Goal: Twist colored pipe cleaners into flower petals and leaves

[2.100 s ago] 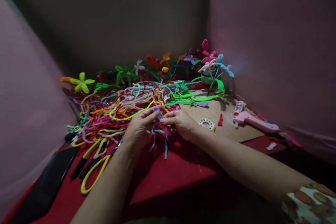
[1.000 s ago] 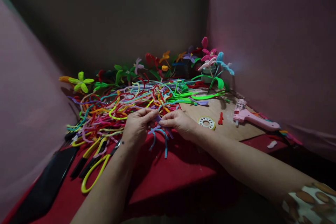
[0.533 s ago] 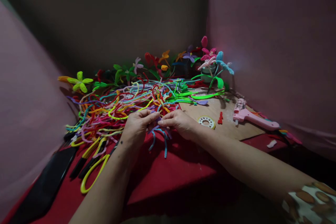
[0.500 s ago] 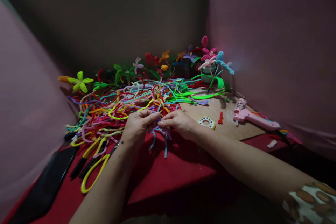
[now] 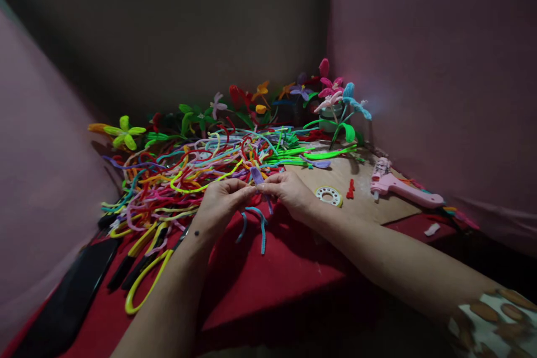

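Where the fingertips meet, the base of one fuzzy purple loop point(image 5: 257, 175) is concealed; its rounded end points up between the hands, before the heap. Left hand point(image 5: 218, 201): thumb and forefinger pinching the loop's base; remaining fingers largely hidden. Right hand point(image 5: 293, 194): thumb and forefinger pinching at the same spot, others curled out of sight. Blue fuzzy stem point(image 5: 263, 229), bent, below the hands; upper attachment indistinct. Yellow looped handle point(image 5: 146, 285), smooth, its tool partly covered by the left forearm. Black flat object point(image 5: 69, 296), glossy, identity unclear. Heap of fuzzy stems point(image 5: 197, 165), multicoloured, tangled. Glue gun point(image 5: 405, 190), pink plastic, and perforated white disc point(image 5: 329, 196), both on a thin brown board point(image 5: 373, 210). Red cloth point(image 5: 272, 285), matt, front in shadow. Patterned sleeve point(image 5: 490, 321), cut off by the frame.
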Tool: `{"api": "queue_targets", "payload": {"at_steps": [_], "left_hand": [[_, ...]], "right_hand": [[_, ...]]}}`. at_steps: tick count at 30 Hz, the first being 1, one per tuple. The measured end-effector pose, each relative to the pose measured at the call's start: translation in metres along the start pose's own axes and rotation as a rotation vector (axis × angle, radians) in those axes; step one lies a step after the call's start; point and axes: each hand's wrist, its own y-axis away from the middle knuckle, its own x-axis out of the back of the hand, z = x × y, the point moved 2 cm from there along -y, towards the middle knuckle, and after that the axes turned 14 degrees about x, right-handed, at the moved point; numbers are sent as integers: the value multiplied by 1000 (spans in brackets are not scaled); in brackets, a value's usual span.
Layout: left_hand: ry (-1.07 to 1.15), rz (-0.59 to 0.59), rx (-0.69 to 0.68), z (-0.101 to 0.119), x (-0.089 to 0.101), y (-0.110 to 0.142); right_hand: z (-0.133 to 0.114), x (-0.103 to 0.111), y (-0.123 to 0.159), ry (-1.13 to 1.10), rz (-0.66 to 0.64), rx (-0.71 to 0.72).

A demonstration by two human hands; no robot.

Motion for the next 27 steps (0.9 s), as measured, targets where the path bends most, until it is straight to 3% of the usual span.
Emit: {"api": "queue_targets", "payload": {"at_steps": [5,9,13,18,21,24,27], "left_hand": [[-284,69,-265,-1,-6,3],[-488,144,-441,-3,-10,5],[-419,64,-350,-2,-5,1],[-59,37,-61,-6,7,-7],[112,-81,37,-11,4,-8],[205,-147,14,-14,-6,-6],[132,58,-145,-13,-12,-2]], "right_hand": [[11,7,-4,117,111,-6],[14,10,-5,214,121,54],[11,8,-4,117,133,-3],[0,0,-1,-33,20,-24],[-5,-5,2,-24,-40,-39],[-5,-6,5,-15,-33,-60],[-2,-5,4,40,-15,-59]]}}
